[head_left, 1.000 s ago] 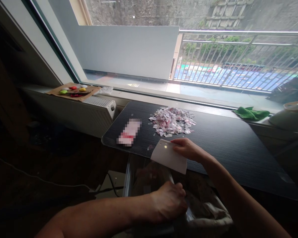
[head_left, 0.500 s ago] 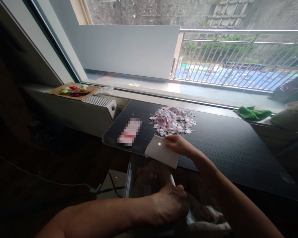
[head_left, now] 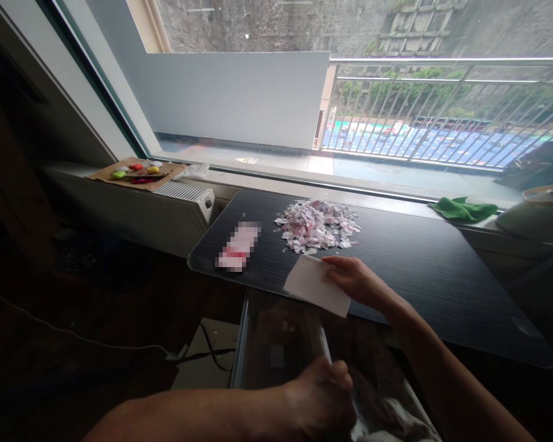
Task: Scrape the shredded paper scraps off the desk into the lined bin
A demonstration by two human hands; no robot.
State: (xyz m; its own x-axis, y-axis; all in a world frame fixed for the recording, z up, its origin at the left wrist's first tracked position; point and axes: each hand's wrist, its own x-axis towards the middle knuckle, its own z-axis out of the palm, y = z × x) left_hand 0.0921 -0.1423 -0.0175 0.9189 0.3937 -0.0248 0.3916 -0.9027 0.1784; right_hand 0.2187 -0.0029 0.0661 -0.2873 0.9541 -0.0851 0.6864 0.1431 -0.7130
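Observation:
A flat white scraper, with a small hole near its upper corner, is held in my right hand. It is tilted over the front edge of the black table. Below that edge is a clear plastic bin with a few pale bits inside. My left hand is closed around the bin's right rim. Beyond the scraper lies a heap of small pinkish-white paper scraps. Left of the heap sits a pink packet, its surface pixelated.
A radiator stands left of the table, with a brown board of coloured lumps on its top. A green cloth lies on the windowsill at the right. A white cable runs along the floor at left.
My right hand and the scraper have moved slightly right. The left hand has shifted a little down the frame, still gripping the rim. The heap looks unchanged.

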